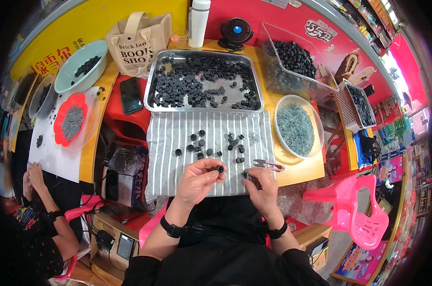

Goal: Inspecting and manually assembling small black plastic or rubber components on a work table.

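My left hand (197, 182) is closed in a pinch on a small black round cap (220, 168), held above the front part of a grey striped cloth (166, 143). Just right of it, my right hand (263, 189) has its fingers drawn together around something small and dark, too small to make out. Behind my left hand lie several loose black caps (201, 142) on the cloth, and a second cluster of small black parts (240, 160) lies between the hands. Small snips (269, 165) rest just beyond my right fingers. A few clear bits lie on the cloth farther back.
A metal tray (204, 109) full of black caps stands behind the cloth. To its right are a clear bin (292, 86) of black parts and a round tub (279, 138) of clear greenish pieces. A pink stool (352, 209) stands right. At left, another person's hands (34, 177) are beside a table.
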{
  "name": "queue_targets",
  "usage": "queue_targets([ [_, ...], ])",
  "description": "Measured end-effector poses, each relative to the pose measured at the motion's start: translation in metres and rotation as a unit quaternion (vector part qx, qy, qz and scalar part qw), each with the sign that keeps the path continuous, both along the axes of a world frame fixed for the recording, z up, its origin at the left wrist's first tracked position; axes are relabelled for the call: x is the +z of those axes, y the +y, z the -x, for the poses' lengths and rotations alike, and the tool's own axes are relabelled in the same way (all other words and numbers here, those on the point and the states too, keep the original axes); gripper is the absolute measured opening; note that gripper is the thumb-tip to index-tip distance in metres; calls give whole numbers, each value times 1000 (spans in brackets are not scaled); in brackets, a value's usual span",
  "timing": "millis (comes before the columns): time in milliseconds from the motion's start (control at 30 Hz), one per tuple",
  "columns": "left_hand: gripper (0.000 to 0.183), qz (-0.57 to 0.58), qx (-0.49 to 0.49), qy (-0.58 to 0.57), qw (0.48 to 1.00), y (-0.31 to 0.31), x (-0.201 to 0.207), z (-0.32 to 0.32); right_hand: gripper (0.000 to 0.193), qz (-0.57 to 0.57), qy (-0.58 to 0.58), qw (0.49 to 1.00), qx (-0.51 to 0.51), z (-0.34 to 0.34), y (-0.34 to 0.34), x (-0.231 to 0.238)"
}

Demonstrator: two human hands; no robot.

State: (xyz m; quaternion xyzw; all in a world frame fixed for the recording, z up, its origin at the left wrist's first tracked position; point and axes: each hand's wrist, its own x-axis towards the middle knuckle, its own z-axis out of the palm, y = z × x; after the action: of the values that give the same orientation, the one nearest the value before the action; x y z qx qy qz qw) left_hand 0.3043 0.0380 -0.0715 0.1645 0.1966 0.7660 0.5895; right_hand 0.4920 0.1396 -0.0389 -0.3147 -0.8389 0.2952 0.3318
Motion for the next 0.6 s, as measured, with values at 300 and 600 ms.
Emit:
queue_targets([
  [300, 24, -16, -31, -5, 999, 0, -3, 2, 16, 62, 107, 992, -28, 19, -13, 14],
  [600, 24, -1, -18, -34, 999, -1, -3, -1, 22, 76, 170, 981, 47, 54, -38, 36],
])
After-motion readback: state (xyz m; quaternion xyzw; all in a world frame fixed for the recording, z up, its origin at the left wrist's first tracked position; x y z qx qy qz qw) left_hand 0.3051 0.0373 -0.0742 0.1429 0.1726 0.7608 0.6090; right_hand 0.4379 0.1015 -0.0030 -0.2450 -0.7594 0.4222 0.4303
